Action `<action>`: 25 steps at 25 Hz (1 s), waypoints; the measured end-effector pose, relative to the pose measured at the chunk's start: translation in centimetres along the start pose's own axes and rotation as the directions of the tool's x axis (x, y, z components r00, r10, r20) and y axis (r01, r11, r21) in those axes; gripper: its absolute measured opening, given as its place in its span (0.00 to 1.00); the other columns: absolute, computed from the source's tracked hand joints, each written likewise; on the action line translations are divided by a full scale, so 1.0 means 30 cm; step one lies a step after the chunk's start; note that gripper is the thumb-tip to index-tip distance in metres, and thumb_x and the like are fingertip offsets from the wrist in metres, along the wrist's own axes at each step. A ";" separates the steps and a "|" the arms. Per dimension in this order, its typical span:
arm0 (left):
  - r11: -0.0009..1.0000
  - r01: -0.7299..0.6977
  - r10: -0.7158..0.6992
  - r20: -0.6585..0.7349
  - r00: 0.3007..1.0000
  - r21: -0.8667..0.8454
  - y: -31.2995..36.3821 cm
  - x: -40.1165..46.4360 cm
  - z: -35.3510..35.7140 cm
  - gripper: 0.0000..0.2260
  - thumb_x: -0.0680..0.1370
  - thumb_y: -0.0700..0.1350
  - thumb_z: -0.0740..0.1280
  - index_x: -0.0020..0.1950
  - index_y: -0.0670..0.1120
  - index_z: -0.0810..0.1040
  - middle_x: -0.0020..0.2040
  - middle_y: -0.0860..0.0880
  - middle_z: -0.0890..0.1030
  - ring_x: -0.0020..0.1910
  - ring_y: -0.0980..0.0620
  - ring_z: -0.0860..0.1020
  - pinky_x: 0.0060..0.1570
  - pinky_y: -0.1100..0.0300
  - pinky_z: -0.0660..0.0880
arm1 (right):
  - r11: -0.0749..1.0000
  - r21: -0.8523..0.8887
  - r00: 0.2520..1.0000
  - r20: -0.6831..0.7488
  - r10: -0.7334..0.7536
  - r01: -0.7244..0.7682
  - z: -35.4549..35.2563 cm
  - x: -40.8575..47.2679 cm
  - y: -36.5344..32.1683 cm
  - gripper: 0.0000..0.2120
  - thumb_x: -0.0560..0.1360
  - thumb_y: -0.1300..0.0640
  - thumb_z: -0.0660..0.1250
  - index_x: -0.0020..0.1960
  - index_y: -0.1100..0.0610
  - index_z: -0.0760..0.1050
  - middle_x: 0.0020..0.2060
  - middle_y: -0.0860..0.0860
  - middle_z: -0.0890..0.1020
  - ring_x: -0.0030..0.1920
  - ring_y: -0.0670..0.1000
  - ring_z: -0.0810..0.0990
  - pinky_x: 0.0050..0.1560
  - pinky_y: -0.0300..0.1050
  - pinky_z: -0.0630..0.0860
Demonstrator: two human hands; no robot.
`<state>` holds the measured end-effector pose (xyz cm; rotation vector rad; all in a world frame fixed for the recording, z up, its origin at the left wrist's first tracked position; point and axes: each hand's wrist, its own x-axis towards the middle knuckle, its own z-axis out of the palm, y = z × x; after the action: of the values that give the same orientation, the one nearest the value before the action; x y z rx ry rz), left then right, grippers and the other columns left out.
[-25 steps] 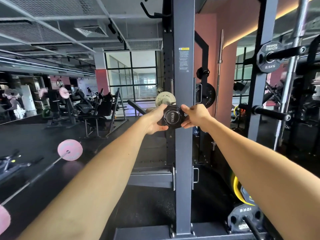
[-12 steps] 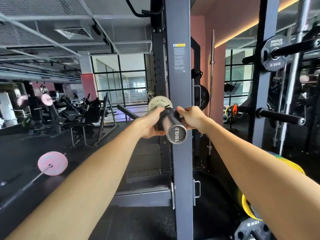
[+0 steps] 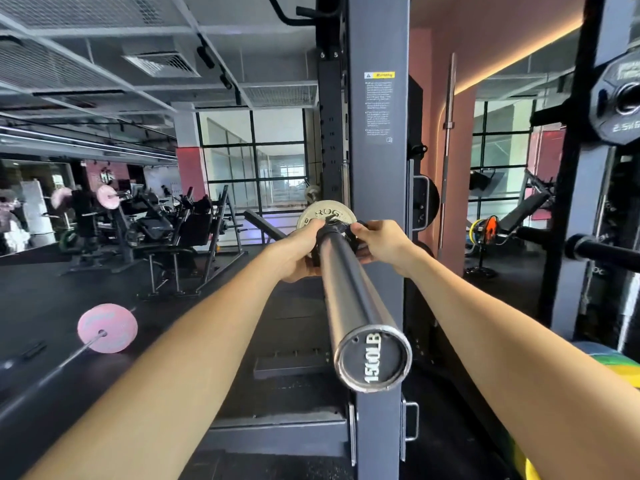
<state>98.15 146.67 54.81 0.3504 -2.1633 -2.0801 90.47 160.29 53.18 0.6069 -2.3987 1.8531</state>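
The barbell sleeve (image 3: 349,296) runs its long axis almost straight toward the camera. Its near end hangs low and close in the view, and its far end sits out at arm's length, just left of the dark rack upright (image 3: 379,188). The round end cap (image 3: 373,357) faces the viewer and reads "1500LB" in white, turned on its side.

At the far end a black collar (image 3: 334,232) sits around the sleeve, right against a grey plate (image 3: 320,213) whose raised letters show "ROG" (the rest is hidden behind the hands). The left hand (image 3: 294,252) grips the collar from the left with its fingers curled over it. The right hand (image 3: 381,242) holds it from the right, fingers bent and clamped on the collar's edge.

A warning label (image 3: 379,105) with a yellow header is stuck on the upright; its small print is too fine to read. At upper right a black plate (image 3: 620,98) on a peg shows "2.5KG".

The floor (image 3: 52,299) is dark rubber matting. A pink plate (image 3: 107,328) on another bar lies on it at left. Weight benches (image 3: 166,233) stand further back before tall grid windows (image 3: 256,157), and the wall to the right is salmon pink.
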 end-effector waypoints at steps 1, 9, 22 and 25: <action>1.000 0.003 -0.003 -0.012 1.000 -0.003 0.004 0.029 -0.001 0.17 0.82 0.55 0.56 0.51 0.44 0.76 0.42 0.45 0.80 0.38 0.51 0.78 0.19 0.66 0.72 | 1.000 -0.002 1.000 0.004 0.001 -0.001 0.005 0.037 0.010 0.18 0.79 0.50 0.63 0.56 0.66 0.77 0.46 0.60 0.78 0.41 0.58 0.81 0.48 0.55 0.82; 1.000 0.007 -0.006 -0.054 0.999 0.017 0.016 0.200 -0.008 0.17 0.83 0.56 0.56 0.46 0.45 0.74 0.39 0.46 0.78 0.37 0.51 0.77 0.18 0.67 0.72 | 0.999 -0.043 1.000 0.019 -0.003 0.004 0.024 0.218 0.046 0.18 0.79 0.51 0.63 0.55 0.66 0.76 0.45 0.58 0.76 0.37 0.57 0.79 0.47 0.57 0.83; 0.998 0.067 -0.066 0.065 0.996 0.000 0.020 0.312 -0.032 0.19 0.79 0.56 0.60 0.56 0.42 0.80 0.39 0.44 0.84 0.34 0.48 0.82 0.30 0.61 0.79 | 0.839 -0.520 0.982 -0.002 -0.189 0.160 0.056 0.240 -0.048 0.14 0.80 0.52 0.58 0.55 0.59 0.77 0.46 0.60 0.83 0.40 0.64 0.83 0.49 0.50 0.80; 0.998 0.061 -0.059 0.080 0.995 -0.026 0.020 0.322 -0.035 0.23 0.80 0.60 0.58 0.58 0.42 0.79 0.40 0.44 0.85 0.36 0.49 0.83 0.36 0.59 0.81 | 0.757 -0.620 0.977 0.096 -0.188 0.206 0.067 0.225 -0.096 0.22 0.81 0.42 0.50 0.61 0.52 0.76 0.42 0.55 0.80 0.32 0.59 0.82 0.50 0.51 0.79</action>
<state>89.02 143.27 54.77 0.3394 -2.1908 -2.1900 85.61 155.98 57.12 0.7667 -2.6156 0.8617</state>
